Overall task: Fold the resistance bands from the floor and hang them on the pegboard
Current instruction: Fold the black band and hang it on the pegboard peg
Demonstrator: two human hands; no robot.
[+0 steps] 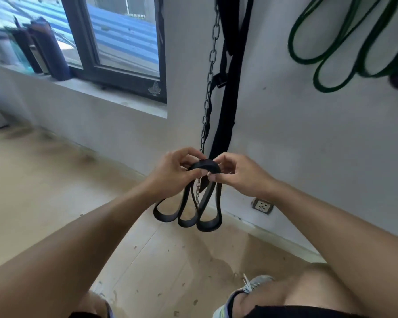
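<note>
A black resistance band (189, 214), folded into three hanging loops, is held in front of me above the floor. My left hand (170, 173) pinches the gathered top of the band from the left. My right hand (237, 175) pinches the same top bend from the right, fingers curled round it. Green resistance bands (326, 65) hang in loops on the wall at the upper right. The pegboard itself is out of sight.
A metal chain (210, 72) and a black strap (228, 99) hang down the wall just behind my hands. A window (124, 42) with dark bottles (48, 49) on its sill is at the upper left. A wall socket (262, 205) sits low. My shoe (241, 294) stands on the wooden floor (55, 191).
</note>
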